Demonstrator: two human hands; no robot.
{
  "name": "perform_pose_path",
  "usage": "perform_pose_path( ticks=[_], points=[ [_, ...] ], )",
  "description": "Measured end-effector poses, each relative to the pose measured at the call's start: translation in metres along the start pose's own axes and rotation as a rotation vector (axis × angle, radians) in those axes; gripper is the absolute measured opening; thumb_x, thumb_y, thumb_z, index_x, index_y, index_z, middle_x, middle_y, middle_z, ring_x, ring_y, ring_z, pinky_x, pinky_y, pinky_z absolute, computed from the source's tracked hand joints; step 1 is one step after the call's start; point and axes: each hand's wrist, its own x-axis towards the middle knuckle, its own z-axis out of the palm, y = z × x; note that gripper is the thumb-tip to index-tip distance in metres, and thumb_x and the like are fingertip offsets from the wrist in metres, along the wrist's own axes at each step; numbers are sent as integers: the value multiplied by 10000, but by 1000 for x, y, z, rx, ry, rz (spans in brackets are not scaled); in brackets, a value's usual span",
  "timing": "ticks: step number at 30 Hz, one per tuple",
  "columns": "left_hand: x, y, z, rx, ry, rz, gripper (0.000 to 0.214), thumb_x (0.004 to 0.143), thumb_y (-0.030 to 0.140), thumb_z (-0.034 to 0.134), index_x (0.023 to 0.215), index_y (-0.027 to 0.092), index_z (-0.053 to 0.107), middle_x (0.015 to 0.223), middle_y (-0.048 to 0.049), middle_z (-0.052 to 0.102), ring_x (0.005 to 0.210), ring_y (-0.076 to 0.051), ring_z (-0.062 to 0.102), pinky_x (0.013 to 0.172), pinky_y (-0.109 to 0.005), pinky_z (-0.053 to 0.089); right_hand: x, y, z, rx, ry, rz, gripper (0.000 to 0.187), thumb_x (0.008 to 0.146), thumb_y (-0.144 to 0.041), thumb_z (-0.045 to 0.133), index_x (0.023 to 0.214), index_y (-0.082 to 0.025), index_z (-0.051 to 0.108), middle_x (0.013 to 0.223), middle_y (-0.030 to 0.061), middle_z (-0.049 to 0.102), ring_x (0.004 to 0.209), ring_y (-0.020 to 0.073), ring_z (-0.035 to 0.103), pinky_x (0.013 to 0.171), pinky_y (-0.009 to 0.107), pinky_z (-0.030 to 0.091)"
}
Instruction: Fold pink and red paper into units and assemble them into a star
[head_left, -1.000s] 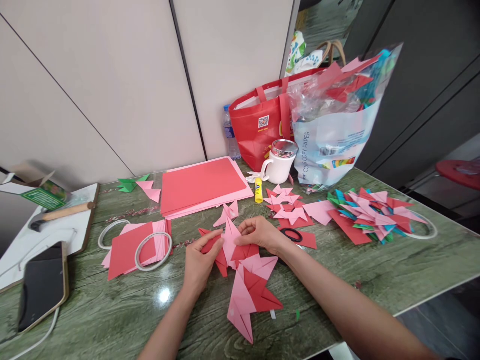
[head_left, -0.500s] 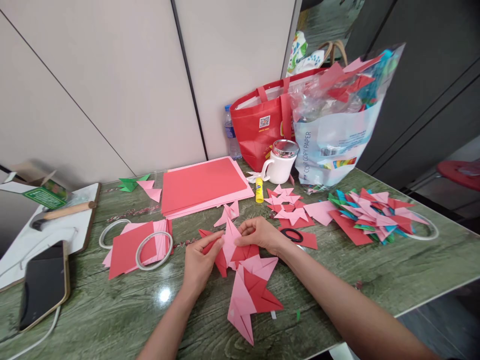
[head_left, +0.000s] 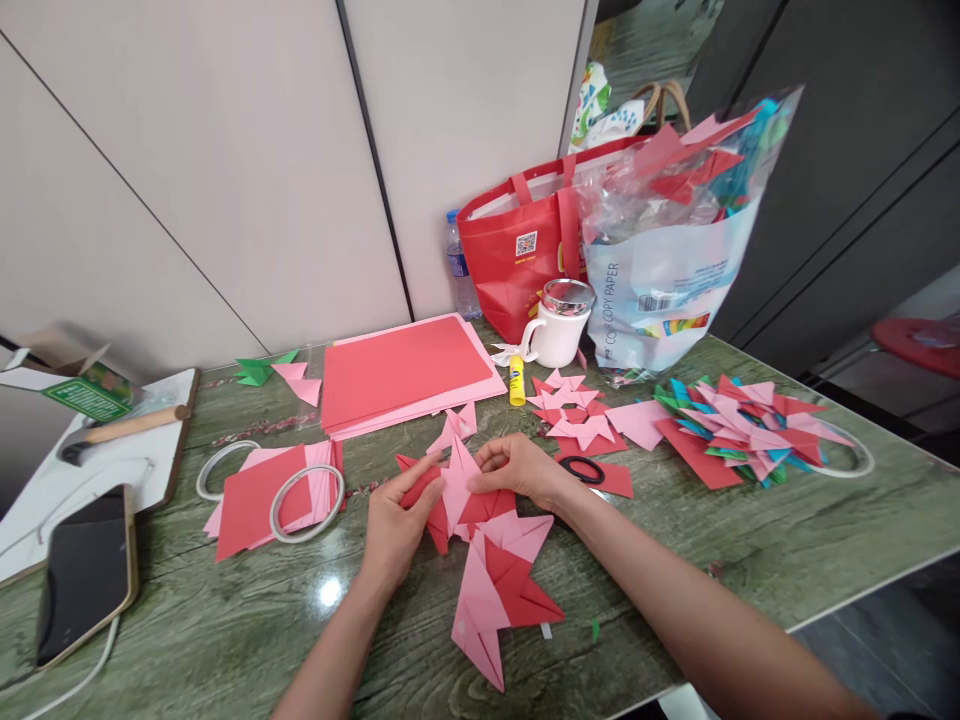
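A chain of folded red and pink paper pieces (head_left: 491, 570) lies on the green table (head_left: 750, 540) in front of me. My left hand (head_left: 397, 520) pinches the red end piece at the chain's top left, thumb over it. My right hand (head_left: 521, 468) grips the pink pointed piece (head_left: 456, 480) right beside it, fingers curled. Both hands meet at the top of the chain, just above the table.
Behind lie a stack of red and pink sheets (head_left: 409, 370), a yellow glue stick (head_left: 517, 382), a white mug (head_left: 559, 325), a red bag (head_left: 525, 250) and a plastic bag of paper (head_left: 667, 270). Folded stars (head_left: 742, 430) lie right; rings on red squares (head_left: 277, 490) and a phone (head_left: 86, 570) left.
My left hand has lifted the red end piece slightly and pushed it closer to the pink piece. The right hand has barely moved.
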Motion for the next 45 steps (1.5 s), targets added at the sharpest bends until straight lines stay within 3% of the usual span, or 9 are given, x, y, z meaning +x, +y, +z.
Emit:
perform_pose_path(
  ticks=[5,11,14,17,20,28,37,45],
  points=[
    [-1,3,0,18,27,25,546,735,293,645,1262,211,524,1050,-15,677,928,-167,604,852,-261,456,0,0,0,-7,4,-7,339,378,-223,837,609,-124,609,530,-45,595,498,72,506,509,196,388],
    [-3,2,5,-114,118,-14,852,695,295,690,1419,238,243,907,-6,642,665,-109,566,665,-228,492,1,1,0,-22,12,-27,369,372,-283,842,599,-133,593,519,-49,579,487,74,496,504,204,388],
    [-3,1,6,-225,102,-68,781,679,305,711,1366,210,352,857,-16,633,664,-116,568,632,-221,487,0,1,0,-26,6,-33,350,390,-285,834,593,-136,592,514,-49,573,487,77,491,500,208,383],
    [-2,1,7,-368,50,-158,496,635,304,747,1080,142,599,796,-22,639,657,-112,567,606,-199,470,-1,-1,1,-35,-2,-30,337,399,-285,830,581,-136,589,523,-45,575,494,82,491,499,212,376],
    [-1,3,7,-475,56,-225,367,577,298,790,867,121,650,762,-21,653,638,-99,564,581,-175,454,-2,-3,2,-39,-4,-26,323,408,-271,826,577,-135,586,523,-46,572,495,81,487,500,211,368],
    [2,10,3,-589,35,-373,402,545,397,800,804,105,705,633,-41,681,548,-108,584,519,-192,470,-1,-3,2,-36,-1,-18,309,407,-248,822,578,-132,592,527,-38,584,495,78,486,500,207,367],
    [2,9,4,-623,96,-341,343,460,337,838,690,104,735,614,-66,701,545,-134,618,542,-215,492,-3,-2,5,-25,-8,8,277,424,-213,807,584,-128,597,528,-42,586,488,72,480,492,200,357],
    [1,9,7,-646,105,-346,391,478,369,832,738,97,727,661,-76,714,562,-144,629,545,-220,491,-2,-1,5,-19,9,14,301,405,-230,821,588,-130,604,516,-47,578,490,77,484,502,205,365]
  ],
)
